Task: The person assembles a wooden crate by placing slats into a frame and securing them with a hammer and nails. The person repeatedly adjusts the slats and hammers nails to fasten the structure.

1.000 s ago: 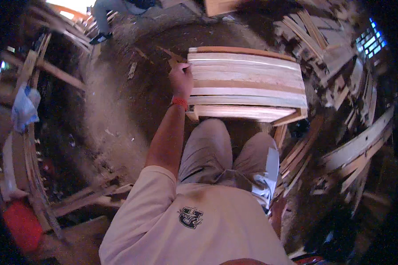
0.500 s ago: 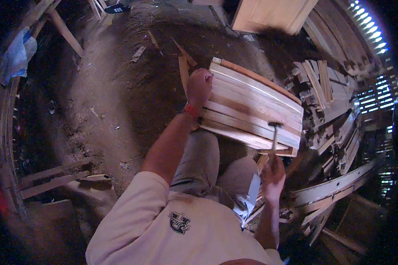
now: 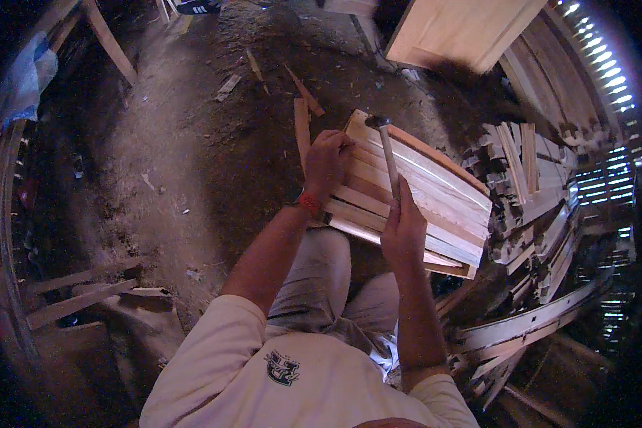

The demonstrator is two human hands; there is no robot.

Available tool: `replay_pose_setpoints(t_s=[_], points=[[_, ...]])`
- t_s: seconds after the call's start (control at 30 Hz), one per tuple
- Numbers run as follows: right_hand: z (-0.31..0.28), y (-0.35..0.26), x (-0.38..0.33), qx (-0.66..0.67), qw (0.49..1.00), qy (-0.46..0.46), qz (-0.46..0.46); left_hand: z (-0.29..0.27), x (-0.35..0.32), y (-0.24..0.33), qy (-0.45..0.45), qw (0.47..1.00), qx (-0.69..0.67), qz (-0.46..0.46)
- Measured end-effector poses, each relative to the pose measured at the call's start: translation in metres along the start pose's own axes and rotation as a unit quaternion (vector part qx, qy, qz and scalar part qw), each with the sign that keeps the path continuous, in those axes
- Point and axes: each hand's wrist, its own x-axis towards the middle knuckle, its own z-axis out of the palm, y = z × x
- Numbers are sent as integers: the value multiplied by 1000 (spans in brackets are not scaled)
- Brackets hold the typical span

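A slatted wooden panel (image 3: 435, 203), made of narrow boards side by side, lies in front of my knees. My right hand (image 3: 404, 227) is closed round the handle of a hammer (image 3: 389, 158). The hammer is raised over the panel, its dark head near the far left corner. My left hand (image 3: 326, 162) rests at the panel's left end, fingertips pinched together just left of the hammer head. Anything between those fingertips is too small to make out.
To the right lies a heap of wood offcuts (image 3: 531, 192), with a long curved board (image 3: 524, 321) nearer me. A smooth wooden board (image 3: 464, 32) stands at the far side. Loose strips (image 3: 301, 128) lie on the dirt floor (image 3: 164, 150) beyond my left hand.
My right hand has brought the hammer from the panel's near right side up and left toward its far left corner. My left hand stays at the left end, slightly shifted.
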Motion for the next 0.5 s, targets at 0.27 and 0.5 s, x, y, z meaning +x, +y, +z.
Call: replay_pose_setpoints(t_s=[0.27,0.5], points=[[-6,-8,0,-11,997,-23,73,-5,1,7,4,1000,-23,10],[-2,-2,2,-102,983,-127,89,0,3,1,13,1000,-11,15]])
